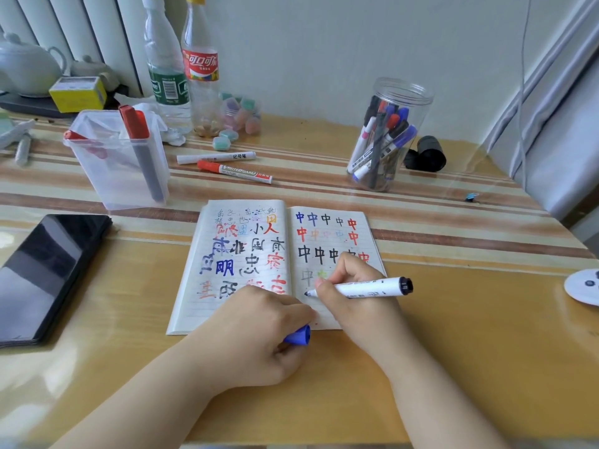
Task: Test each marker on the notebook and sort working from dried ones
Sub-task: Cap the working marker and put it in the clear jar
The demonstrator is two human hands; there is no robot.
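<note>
Hands [353,296] work a marker [366,286] over the notebook [249,254] on a striped table [453,319].

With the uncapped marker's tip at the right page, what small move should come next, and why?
Probably draw a short stroke on the blank lines at the tip. The right hand holds the white marker with its tip at the lower right page of the notebook, below earlier test marks, and no fresh ink shows there. The left hand holds the blue cap.
</note>
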